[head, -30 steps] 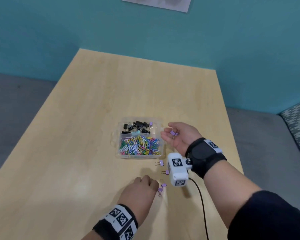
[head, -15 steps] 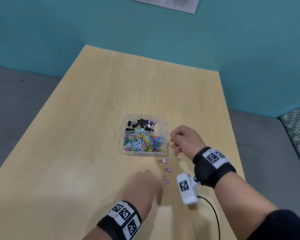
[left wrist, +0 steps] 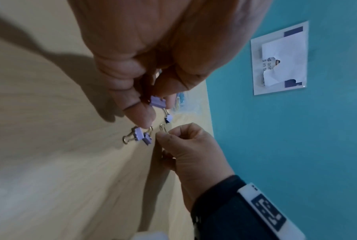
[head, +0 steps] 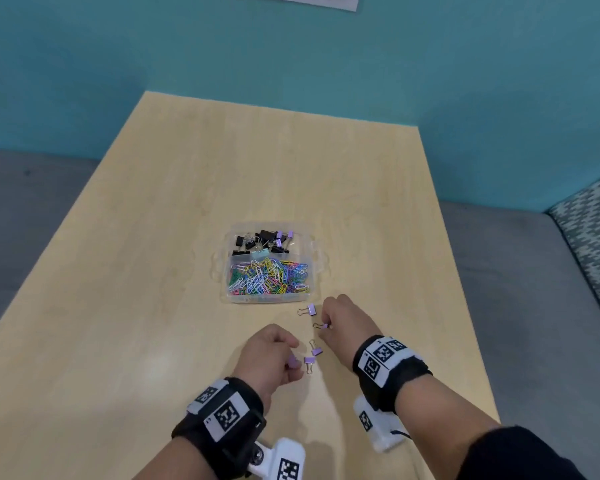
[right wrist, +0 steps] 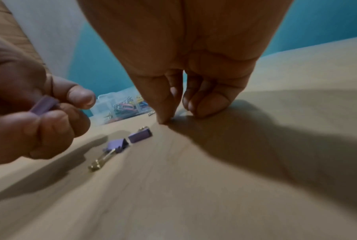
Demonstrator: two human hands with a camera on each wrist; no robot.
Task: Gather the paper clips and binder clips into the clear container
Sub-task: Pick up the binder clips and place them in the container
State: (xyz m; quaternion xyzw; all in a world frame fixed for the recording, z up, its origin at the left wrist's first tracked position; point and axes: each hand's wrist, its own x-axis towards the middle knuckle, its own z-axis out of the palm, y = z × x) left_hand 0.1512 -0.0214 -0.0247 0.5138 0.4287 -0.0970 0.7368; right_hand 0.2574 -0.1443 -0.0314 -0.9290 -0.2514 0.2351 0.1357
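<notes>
Left hand (head: 269, 353): fingers curled, pinching one purple clip (left wrist: 158, 102) between thumb and fingertips, low over the counter (head: 153, 306).

Right hand (head: 343, 323): fingers curled down to the counter, pinching a second purple clip (head: 321, 326) at its body; the wire handles stick out toward the left hand.

Loose pair of purple clips (head: 313, 355): on the counter between the two hands, touching each other, just beside the left fingertips.

Single purple clip (head: 307, 310): on the counter just ahead of the right hand, between it and the container.

Container (head: 321, 261): clear, ahead of both hands, near the right hand. Far compartment holds black and purple binder clips (head: 264, 242); near compartment holds coloured paper clips (head: 267, 280).

Wrists: black bands with printed markers.
</notes>
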